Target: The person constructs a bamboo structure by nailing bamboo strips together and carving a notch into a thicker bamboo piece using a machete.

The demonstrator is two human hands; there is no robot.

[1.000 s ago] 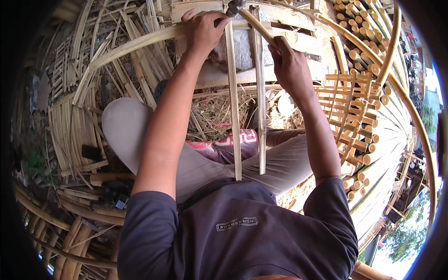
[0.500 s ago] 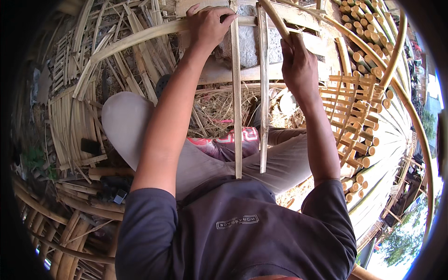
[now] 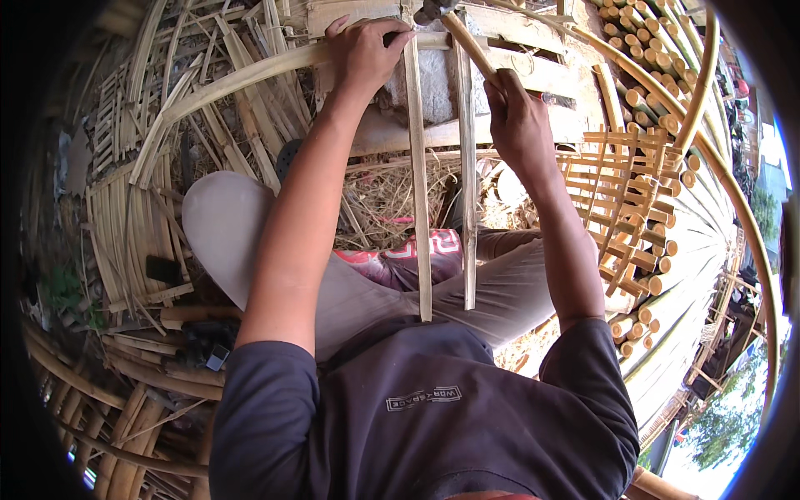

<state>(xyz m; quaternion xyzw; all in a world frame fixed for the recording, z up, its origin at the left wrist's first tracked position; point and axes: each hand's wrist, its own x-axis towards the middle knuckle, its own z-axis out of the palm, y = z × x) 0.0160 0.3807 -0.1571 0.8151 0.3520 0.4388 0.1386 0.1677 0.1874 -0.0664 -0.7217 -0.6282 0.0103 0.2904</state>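
Centrally, a seated person point(image 3: 500, 433) fills the view from 6 o'clock upward, knees apart in grey trousers point(image 3: 225, 225), which leaves the lap open beneath the work. Around: split-bamboo pile point(image 3: 125, 242) at 9 o'clock; stacked bamboo poles point(image 3: 650, 50) between 1 and 2, cut ends facing inward; bamboo lattice point(image 3: 621, 175) between 2 and 3, in front of the poles.

At 12 o'clock a rough stone block point(image 3: 433, 87) lies under the work, presumably as a firm backing. A long curved strip point(image 3: 250, 75) runs in from between 10 and 11 o'clock and passes over the block. Two straight strips cross it there: the left strip point(image 3: 418, 183) and the right strip point(image 3: 467, 183), roughly parallel with a gap between, near ends over the lap, probably so their weight is borne along the length.

Left hand point(image 3: 367, 50), just left of 12: laid over the curved strip beside the left crossing, seemingly to steady it. Thumb and forefinger meet there; what they pinch, if anything, cannot be told at this scale.

Right hand point(image 3: 521, 112), near 1 o'clock: fingers wrapped around the handle of a hammer point(image 3: 471, 46), away from its dark head, likely for leverage. The head sits close to the left crossing.
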